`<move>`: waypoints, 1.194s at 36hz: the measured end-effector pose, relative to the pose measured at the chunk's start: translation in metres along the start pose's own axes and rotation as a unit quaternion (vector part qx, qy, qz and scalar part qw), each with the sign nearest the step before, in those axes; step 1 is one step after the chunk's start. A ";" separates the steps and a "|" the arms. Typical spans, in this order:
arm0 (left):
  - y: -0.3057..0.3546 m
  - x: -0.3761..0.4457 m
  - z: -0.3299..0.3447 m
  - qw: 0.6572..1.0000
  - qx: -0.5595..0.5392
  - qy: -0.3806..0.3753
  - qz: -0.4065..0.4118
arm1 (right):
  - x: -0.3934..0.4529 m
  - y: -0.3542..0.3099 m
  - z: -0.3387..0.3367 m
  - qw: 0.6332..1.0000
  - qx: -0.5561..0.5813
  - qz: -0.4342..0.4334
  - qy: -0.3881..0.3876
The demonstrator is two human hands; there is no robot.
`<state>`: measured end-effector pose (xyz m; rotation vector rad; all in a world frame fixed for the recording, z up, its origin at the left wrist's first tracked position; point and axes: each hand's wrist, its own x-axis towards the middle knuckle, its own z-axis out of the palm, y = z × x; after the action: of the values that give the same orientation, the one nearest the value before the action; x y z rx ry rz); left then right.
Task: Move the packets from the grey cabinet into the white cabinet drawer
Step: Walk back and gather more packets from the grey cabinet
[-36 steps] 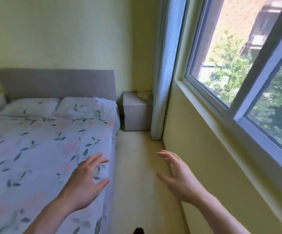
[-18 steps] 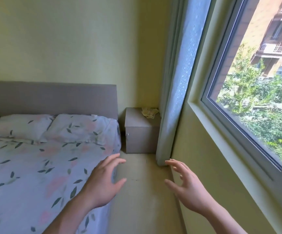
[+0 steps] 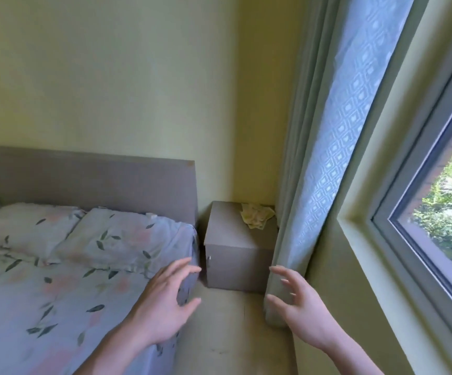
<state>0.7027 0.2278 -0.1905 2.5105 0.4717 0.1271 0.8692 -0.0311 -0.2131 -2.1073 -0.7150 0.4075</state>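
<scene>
- The packets are lying in a loose, crumpled heap on top of the grey cabinet, toward its 1 o'clock corner, just beside the curtain.
- They are looking pale yellow and wrinkled, overlapping one another; how many there are is too small to tell.
- Judging from the creases, they are likely handling as light, soft and flimsy, prone to slipping apart or fluttering off if lifted carelessly.
- A gathering hold is probably suiting them best: fingers sliding in from the heap's edges and pinching the whole pile together, instead of picking at one corner.
- The cabinet is standing at 12 o'clock from the hands, wedged between the bed at 9 o'clock and the curtain at 3 o'clock; its door is closed, with a small knob on the left edge.
- The left hand is hovering over the bed's corner, grip wide, fingers spread and holding nothing.
- The right hand is hovering in front of the curtain's hem, grip wide as well, fingers loosely fanned, empty.
- Both hands are well short of the packets, so the reach seems not yet finished.
- The white cabinet is not showing in this view.
</scene>
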 end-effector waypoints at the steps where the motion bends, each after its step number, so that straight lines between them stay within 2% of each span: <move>1: -0.003 0.013 -0.002 1.000 0.001 0.003 -0.009 | 0.023 -0.001 -0.005 1.000 0.006 -0.003 -0.004; 9: -0.047 0.109 -0.004 0.996 -0.011 0.008 -0.085 | 0.169 0.005 -0.008 0.998 0.023 -0.010 -0.057; 16: -0.099 0.241 -0.001 0.995 0.000 0.015 -0.099 | 0.300 0.046 0.003 0.997 0.000 0.024 -0.079; 22: -0.120 0.380 0.014 0.997 -0.019 -0.038 -0.067 | 0.405 0.077 0.004 0.993 -0.026 0.083 -0.077; 29: -0.115 0.529 0.063 0.986 -0.048 -0.149 -0.055 | 0.504 0.115 -0.010 0.983 -0.003 0.170 -0.062; 34: -0.106 0.623 0.101 0.976 -0.067 -0.190 -0.081 | 0.587 0.154 -0.018 0.971 0.028 0.232 -0.048; 38: -0.107 0.683 0.132 0.968 -0.084 -0.199 -0.126 | 0.658 0.191 -0.023 0.967 0.047 0.246 -0.057; 43: -0.124 0.746 0.174 0.960 -0.076 -0.214 -0.163 | 0.733 0.247 -0.019 0.958 0.029 0.282 -0.037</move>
<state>1.3945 0.5005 -0.4130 2.1881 0.6530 -0.4803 1.5375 0.2953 -0.4250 -2.2254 -0.1221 0.8076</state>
